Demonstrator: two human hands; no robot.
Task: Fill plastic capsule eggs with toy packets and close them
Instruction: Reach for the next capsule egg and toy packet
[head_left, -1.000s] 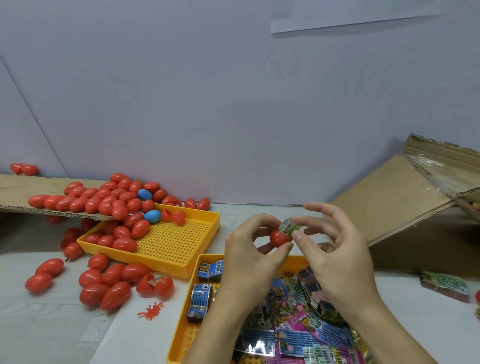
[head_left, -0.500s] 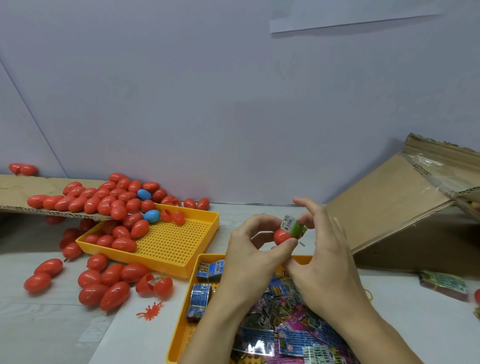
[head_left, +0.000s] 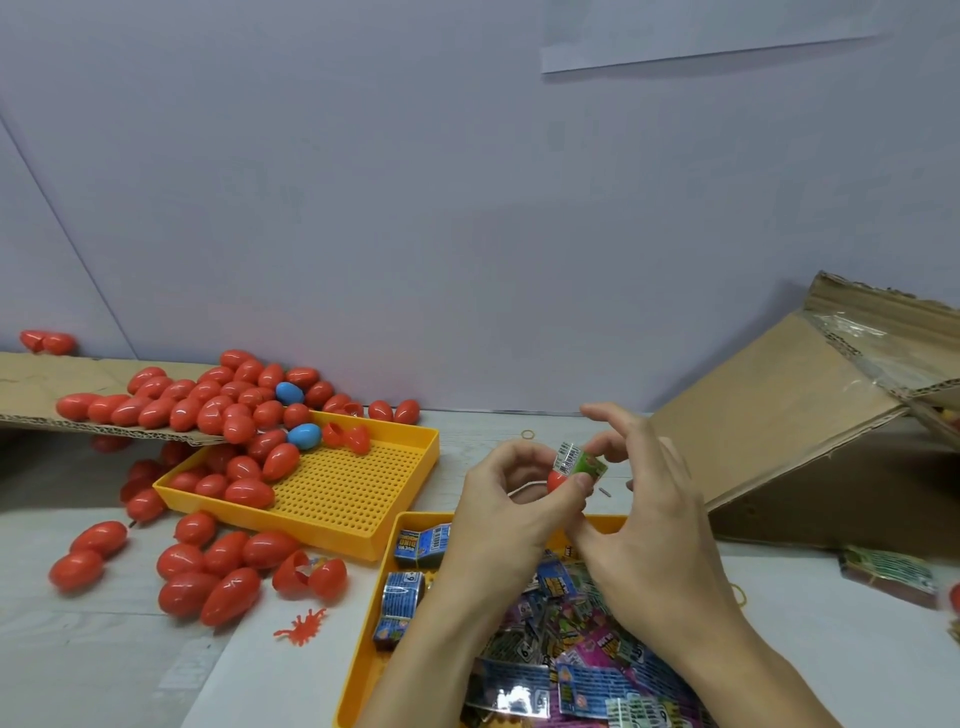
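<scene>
Your left hand curls its fingers and thumb around a red capsule egg half, while your right hand pinches a folded green toy packet onto its mouth, just above the packet tray at six o'clock. The packet sits mostly outside the half. If it springs open, it may jam the closing seam or pop out toward the filled eggs at nine o'clock.

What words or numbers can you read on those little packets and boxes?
"DINO": upside down on a blue packet in the near yellow tray.
"6+": on the blue packet below it.
Folded packet between the left hand and right hand: barcode only, print unreadable.
Other packets: too blurred.
</scene>
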